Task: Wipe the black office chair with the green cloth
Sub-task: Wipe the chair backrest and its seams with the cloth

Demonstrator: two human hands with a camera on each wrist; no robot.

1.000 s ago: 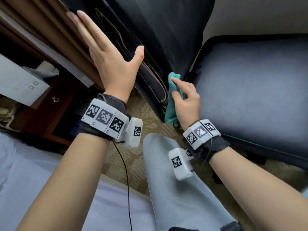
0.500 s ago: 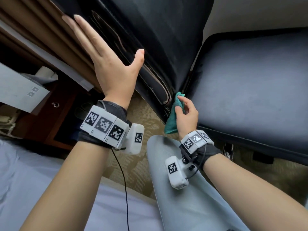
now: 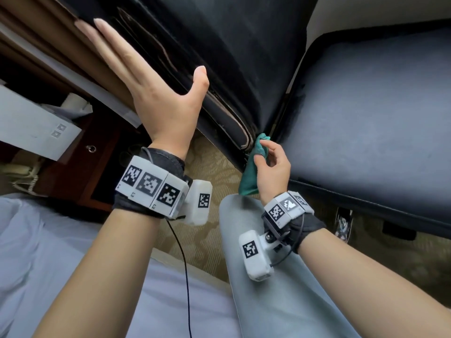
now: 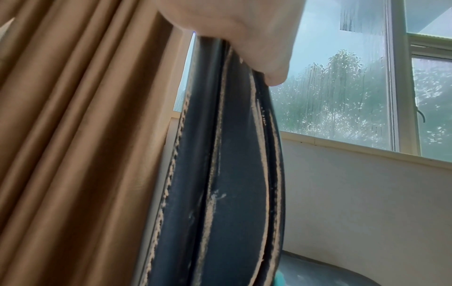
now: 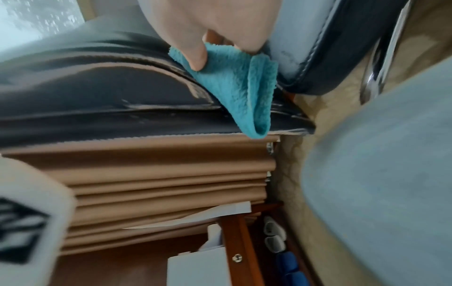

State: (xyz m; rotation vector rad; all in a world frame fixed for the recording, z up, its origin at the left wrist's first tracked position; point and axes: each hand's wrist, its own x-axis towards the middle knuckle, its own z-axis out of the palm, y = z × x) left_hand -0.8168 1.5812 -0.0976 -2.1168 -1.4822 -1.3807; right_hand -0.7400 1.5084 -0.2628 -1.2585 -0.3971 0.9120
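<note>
The black office chair's backrest (image 3: 219, 57) runs across the top of the head view, its worn side edge (image 4: 234, 174) filling the left wrist view; the dusty seat (image 3: 378, 118) lies to the right. My left hand (image 3: 151, 76) lies flat with straight fingers against the backrest's rear edge, thumb spread. My right hand (image 3: 271, 162) pinches the folded green cloth (image 3: 251, 172) at the low corner where backrest and seat meet. In the right wrist view the cloth (image 5: 244, 91) hangs over the backrest's edge (image 5: 110, 100), held between thumb and fingers.
A tan curtain (image 4: 73, 135) hangs just left of the backrest. A dark wooden nightstand (image 3: 80, 172) with a white box (image 3: 31, 125) stands at left. My knee in light trousers (image 3: 256, 264) is below the hands. Patterned carpet (image 3: 202, 235) and a chrome chair leg (image 3: 341, 220) lie below.
My right hand has slid the cloth down along the backrest's edge to the seat joint. The left hand has stayed flat on the backrest.
</note>
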